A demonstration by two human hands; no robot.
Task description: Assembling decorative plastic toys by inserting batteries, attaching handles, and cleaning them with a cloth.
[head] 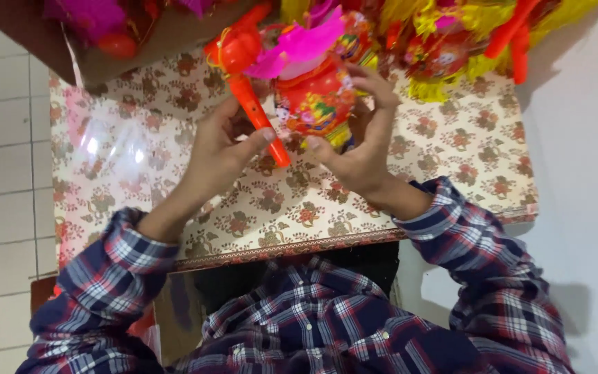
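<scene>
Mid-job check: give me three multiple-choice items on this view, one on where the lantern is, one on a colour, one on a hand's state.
1. Where is the red paper lantern with the pink top?
A. held above the floral table cover
B. on the tiled floor
C. in a drawer

2. What colour is the plastic handle stick?
A. blue
B. orange-red
C. white

3. What is the left hand doing?
A. lying flat on the table
B. gripping the stick
C. hanging at the person's side

Answers: 1 A, both hands, the right hand too, keep it over the cover. 2 B, it is bright orange-red. 3 B, thumb and fingers close round the stick.
</scene>
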